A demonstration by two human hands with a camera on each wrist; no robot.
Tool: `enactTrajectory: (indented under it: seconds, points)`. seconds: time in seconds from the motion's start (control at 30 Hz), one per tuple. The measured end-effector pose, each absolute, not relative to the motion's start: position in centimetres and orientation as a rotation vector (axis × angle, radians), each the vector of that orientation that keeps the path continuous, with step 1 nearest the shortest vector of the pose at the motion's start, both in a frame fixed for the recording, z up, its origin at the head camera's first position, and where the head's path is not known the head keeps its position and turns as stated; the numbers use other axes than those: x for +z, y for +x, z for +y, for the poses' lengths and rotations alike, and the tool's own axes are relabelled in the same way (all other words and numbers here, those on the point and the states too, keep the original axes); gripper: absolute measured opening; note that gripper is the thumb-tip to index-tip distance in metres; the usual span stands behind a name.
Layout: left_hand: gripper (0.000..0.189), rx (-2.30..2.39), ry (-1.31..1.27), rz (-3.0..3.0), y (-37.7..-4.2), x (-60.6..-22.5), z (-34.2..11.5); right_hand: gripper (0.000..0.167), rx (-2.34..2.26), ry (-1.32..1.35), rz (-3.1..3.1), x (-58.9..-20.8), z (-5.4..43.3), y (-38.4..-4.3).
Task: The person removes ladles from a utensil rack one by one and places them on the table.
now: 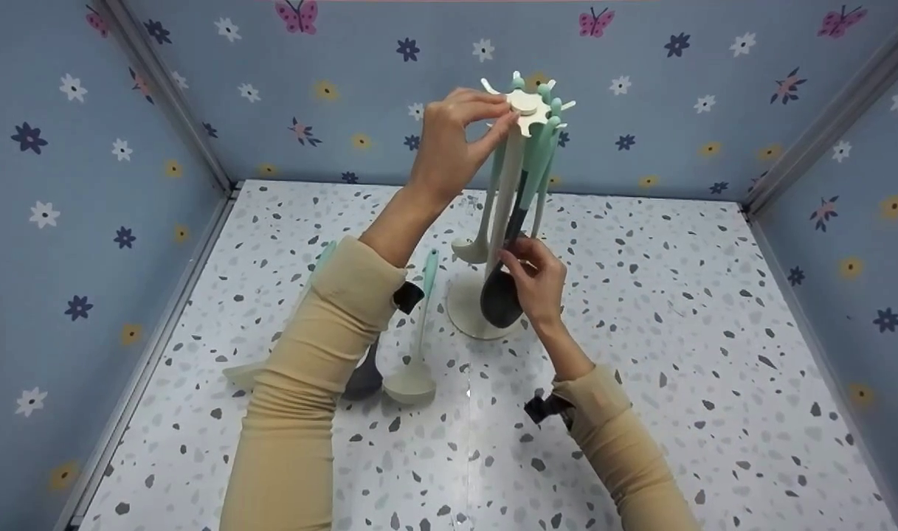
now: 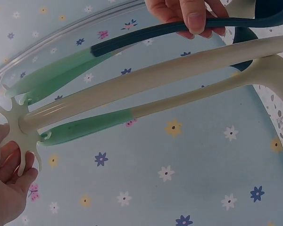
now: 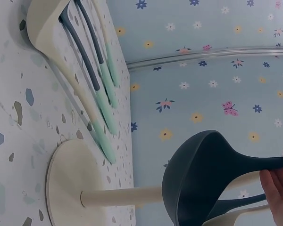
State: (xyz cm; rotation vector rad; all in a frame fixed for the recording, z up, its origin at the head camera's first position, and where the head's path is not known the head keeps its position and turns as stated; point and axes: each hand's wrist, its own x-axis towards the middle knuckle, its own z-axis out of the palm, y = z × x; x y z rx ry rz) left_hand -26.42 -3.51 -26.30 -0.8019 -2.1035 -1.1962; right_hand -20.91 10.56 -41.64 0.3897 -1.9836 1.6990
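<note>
A cream utensil stand (image 1: 509, 184) with a round base and a star-shaped crown of hooks stands upright near the back wall. At its top my left hand (image 1: 452, 140) grips the crown between thumb and fingers. Lower down, my right hand (image 1: 541, 284) pinches the dark handle of a ladle (image 1: 502, 299). This ladle's mint grip reaches up to the hooks, and its bowl (image 3: 198, 174) hangs over the base. A cream ladle (image 1: 472, 251) hangs by its mint grip on the left of the post. Other mint-handled utensils hang behind, partly hidden.
Left of the stand, several utensils lie on the speckled table (image 1: 685, 354): a cream ladle (image 1: 412, 383), a dark utensil (image 1: 365, 380) and a cream one (image 1: 242, 375), partly covered by my left sleeve. Flower-patterned walls (image 1: 419, 44) enclose the table at the back and both sides.
</note>
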Motion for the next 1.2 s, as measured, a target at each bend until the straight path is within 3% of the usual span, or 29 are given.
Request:
enactTrajectory:
  seconds: [1.2]
  points:
    - [0.022, -1.172, -0.799, -2.13, -26.4, -26.2, -3.5, 0.01, 1.653, 0.44, -1.918, -41.0, 11.7, -18.2]
